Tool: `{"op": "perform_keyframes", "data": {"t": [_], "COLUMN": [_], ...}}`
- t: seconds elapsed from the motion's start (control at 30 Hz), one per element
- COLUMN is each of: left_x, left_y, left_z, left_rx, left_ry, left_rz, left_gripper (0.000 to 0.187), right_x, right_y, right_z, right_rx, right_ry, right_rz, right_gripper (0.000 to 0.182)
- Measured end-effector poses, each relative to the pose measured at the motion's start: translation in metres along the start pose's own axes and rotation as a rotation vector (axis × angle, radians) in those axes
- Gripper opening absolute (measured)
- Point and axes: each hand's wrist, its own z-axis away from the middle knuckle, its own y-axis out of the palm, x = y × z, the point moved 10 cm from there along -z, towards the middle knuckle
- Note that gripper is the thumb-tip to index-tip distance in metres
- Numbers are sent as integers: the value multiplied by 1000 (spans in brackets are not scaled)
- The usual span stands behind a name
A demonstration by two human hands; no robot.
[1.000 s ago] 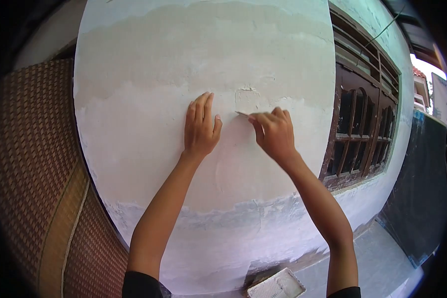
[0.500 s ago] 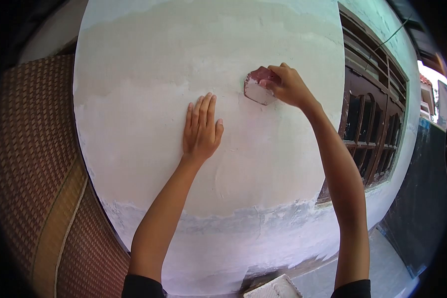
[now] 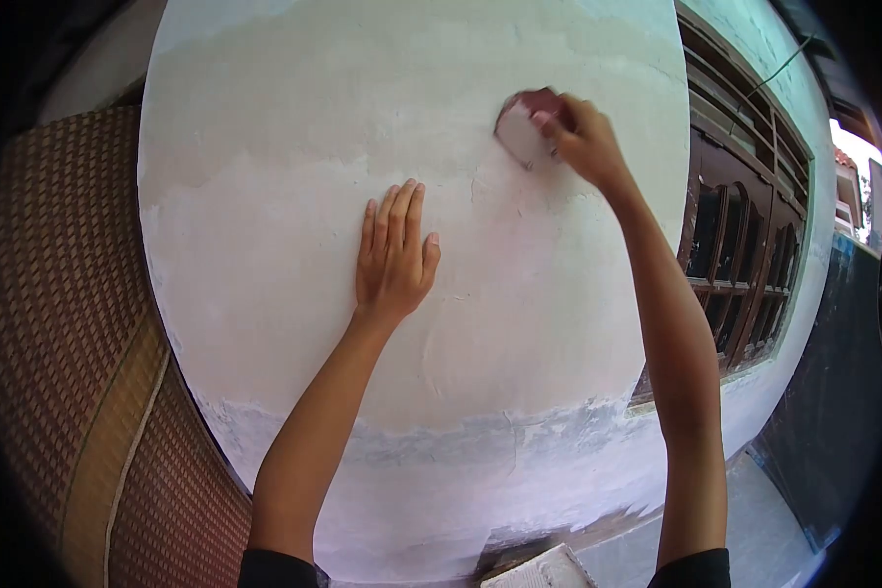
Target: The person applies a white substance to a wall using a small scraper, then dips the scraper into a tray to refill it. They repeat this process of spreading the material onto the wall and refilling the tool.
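Observation:
My left hand [image 3: 392, 255] lies flat on the pale plastered wall [image 3: 294, 314], fingers stretched upward and thumb apart, holding nothing. Higher and to the right, my right hand [image 3: 588, 142] grips a dark red putty scraper [image 3: 521, 132] between thumb and fingers. White filler coats much of the scraper's face, and it is held against the wall or very near it. Slight motion blur softens its outline. Thin ridges and small cracks mark the wall surface between and below my hands.
A white-smeared tray [image 3: 544, 570] sits low by the wall's foot. To the right is a brown wooden window [image 3: 740, 235] with louvres above. A woven brown panel [image 3: 69, 255] stands along the left, and a dark board [image 3: 828, 382] leans at far right.
My right hand has moved the putty scraper up and slightly right along the wall. My left hand stays in about the same place on the wall.

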Motion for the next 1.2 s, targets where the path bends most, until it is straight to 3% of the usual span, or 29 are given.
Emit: {"op": "perform_keyframes", "data": {"t": [0.07, 0.17, 0.2, 0.27, 0.33, 0.4, 0.47, 0.53, 0.6, 0.67, 0.7, 0.73, 0.8, 0.87, 0.93, 1.0, 1.13, 1.2], "left_x": [0, 0, 0, -2, 0, 1, -1, -1, -1, 0, -1, -1, -1, -1, -1, -2, -2, -2], "left_y": [1, 0, -2, -1, 1, 1, 1, -1, 0, -1, -1, -2, -1, -1, -2, 0, -1, -1], "left_z": [1, 0, 0, 0, 1, 1, 0, 0, 1, 0, 0, 0, 1, -1, 0, 0, 0, -1], "left_rx": [3, -10, -1, 10, 16, 12, 1, 4, 12, 13, 14, 12, 9, 4, 13, 19, 16, 14], "left_ry": [-2, 5, -1, -2, -13, -9, -3, -2, -3, -10, -10, -9, -6, 1, 0, -2, -5, -5], "left_rz": [3, 0, -1, -1, -10, -16, -17, -16, -10, -10, -8, -6, -11, -13, -15, -17, -16, -19], "left_gripper": [58, 58, 58, 58, 58, 58, 59, 59, 59, 59, 59, 59, 59, 59, 60, 60, 60, 60], "right_x": [9, 46, 41, 30, 10, -9, -9, 6, 1, -7, -24, -26, -39, -1, 2, -31, -50, -31], "right_y": [-11, 17, 34, 29, -6, -29, -16, 13, 20, -15, -28, -42, -32, -7, 14, -10, -48, -20], "right_z": [7, 27, 32, 27, 17, 21, 29, 50, 54, 47, 50, 51, 52, 63, 70, 63, 78, 76], "right_rx": [-80, -36, 126, 42, -147, -247, -236, -176, -137, -340, -338, -470, -415, -380, -243, -349, -552, -468], "right_ry": [9, -186, -103, -140, -109, 86, 16, -71, 2, 9, 159, 138, 145, -30, 74, 118, 278, 98], "right_rz": [-8, 23, 119, 193, 59, -57, -104, 60, 135, 128, -48, -63, -164, 16, 126, 158, -248, -167], "right_gripper": [34, 34, 34, 34, 32, 33, 34, 35, 37, 32, 28, 26, 29, 32, 34, 33, 27, 26]}}
